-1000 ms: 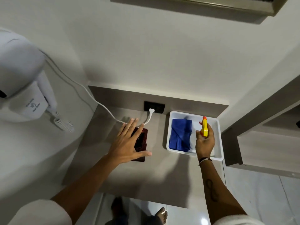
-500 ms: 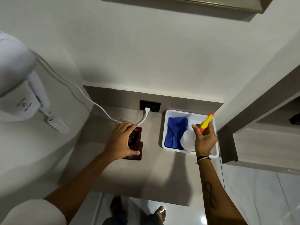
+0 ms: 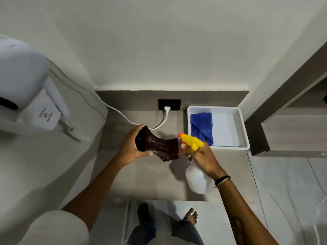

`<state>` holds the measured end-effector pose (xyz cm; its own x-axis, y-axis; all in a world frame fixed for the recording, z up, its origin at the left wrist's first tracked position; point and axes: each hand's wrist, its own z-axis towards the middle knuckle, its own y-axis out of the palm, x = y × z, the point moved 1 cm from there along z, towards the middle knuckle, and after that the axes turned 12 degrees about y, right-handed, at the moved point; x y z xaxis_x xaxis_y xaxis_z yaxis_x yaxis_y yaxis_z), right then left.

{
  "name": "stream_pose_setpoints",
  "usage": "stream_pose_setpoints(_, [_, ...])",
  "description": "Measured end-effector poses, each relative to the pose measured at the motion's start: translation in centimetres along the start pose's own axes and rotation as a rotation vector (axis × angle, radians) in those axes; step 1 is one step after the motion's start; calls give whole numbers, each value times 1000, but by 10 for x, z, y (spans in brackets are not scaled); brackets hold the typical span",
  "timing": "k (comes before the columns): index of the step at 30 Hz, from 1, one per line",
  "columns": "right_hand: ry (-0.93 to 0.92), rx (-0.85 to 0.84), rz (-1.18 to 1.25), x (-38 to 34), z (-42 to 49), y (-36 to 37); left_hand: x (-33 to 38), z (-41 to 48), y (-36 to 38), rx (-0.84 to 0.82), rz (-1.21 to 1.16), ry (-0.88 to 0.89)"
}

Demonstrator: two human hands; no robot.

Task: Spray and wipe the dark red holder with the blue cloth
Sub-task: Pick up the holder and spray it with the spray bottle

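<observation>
My left hand (image 3: 131, 147) grips one end of the dark red holder (image 3: 159, 145) and holds it lifted above the grey counter, its glossy waisted body lying sideways. My right hand (image 3: 201, 154) holds a white spray bottle (image 3: 198, 179) with a yellow trigger head (image 3: 191, 140); its orange nozzle points at the holder's right end, almost touching it. The blue cloth (image 3: 201, 127) lies folded in the left part of a white tray (image 3: 243, 131) at the back right of the counter.
A white wall-mounted hair dryer (image 3: 30, 96) with a coiled cord hangs at the left. Its white cable (image 3: 159, 124) runs across the counter to a black socket (image 3: 169, 104). A wooden shelf unit (image 3: 292, 121) stands to the right. My feet show on the tiled floor below.
My left hand closed on the holder and lifted it off the counter. My right hand took the spray bottle out of the tray and brought it left, nozzle against the holder.
</observation>
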<state>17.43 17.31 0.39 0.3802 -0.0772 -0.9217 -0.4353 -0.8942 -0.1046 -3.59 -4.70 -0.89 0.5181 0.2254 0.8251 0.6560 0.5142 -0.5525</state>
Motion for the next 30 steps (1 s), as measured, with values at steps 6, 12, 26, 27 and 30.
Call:
stream_pose_setpoints(6, [60,-127,-173,-7,6,54,-22,-3,-19,-92,7,-53])
stream_pose_setpoints(12, [7,-99,-309,-18,21,75,-30,-5,-22,-90,-12,-83])
stream_pose_setpoints(26, [257,135,-638,8,10,24,-29,-18,-24,-64,63,-138])
stream_pose_setpoints(27, [259,136,-608,8,9,23,-27,-18,-25,-45,47,-173])
stream_pose_setpoints(30, [237,124,-457,5,4,20,-25,-18,-24,60,-39,-357])
